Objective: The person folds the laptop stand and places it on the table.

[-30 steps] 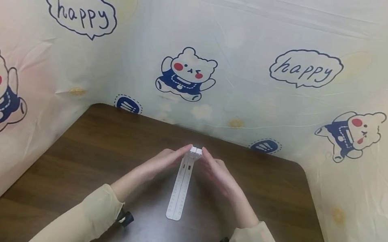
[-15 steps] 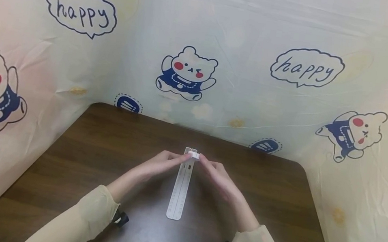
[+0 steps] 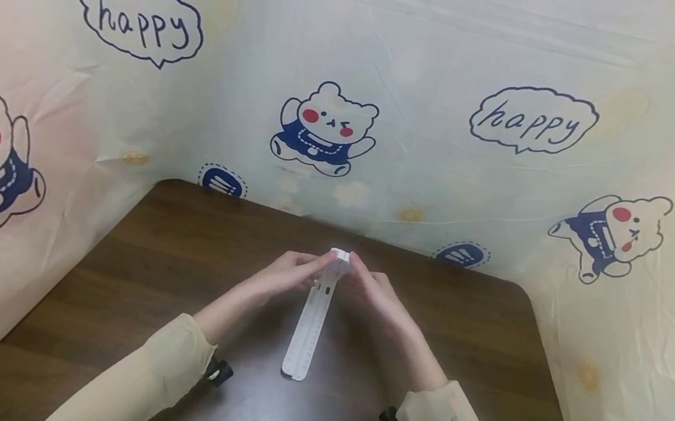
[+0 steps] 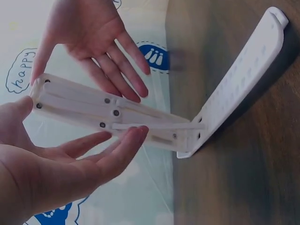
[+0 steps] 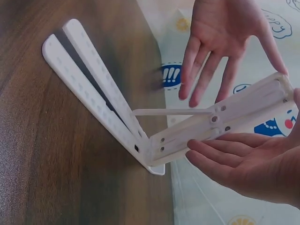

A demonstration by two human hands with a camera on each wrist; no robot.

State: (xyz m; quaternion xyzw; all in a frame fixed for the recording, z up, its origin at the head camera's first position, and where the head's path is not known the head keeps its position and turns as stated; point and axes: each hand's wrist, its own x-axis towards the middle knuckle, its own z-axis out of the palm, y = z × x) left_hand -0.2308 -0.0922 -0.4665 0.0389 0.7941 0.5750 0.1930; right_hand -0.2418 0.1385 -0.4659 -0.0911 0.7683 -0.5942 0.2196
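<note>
A white folding laptop stand (image 3: 307, 327) stands on the table, its long slotted base pointing toward me and its hinged panel (image 4: 77, 101) tilted up at the far end. In the right wrist view the base's two bars (image 5: 75, 79) stand apart, and a thin strut (image 5: 173, 112) links a bar to the panel. The left hand (image 3: 282, 276) touches the panel's free end with its thumb, the other fingers loosely extended along the side. On the opposite edge, the right hand (image 3: 378, 298) presses with its thumb, fingers spread and relaxed. The head view hides most of the panel.
The dark brown wooden table (image 3: 173, 288) has rounded far corners. A pale curtain (image 3: 424, 37) printed with bears and "happy" bubbles surrounds it on the left, back and right. Black wrist straps (image 3: 220, 371) show below the sleeves.
The panel's free end came down toward me between the thumbs, then rose again. The near end of the base has shifted slightly left, with one bar now lifted. Both hands moved along with the panel.
</note>
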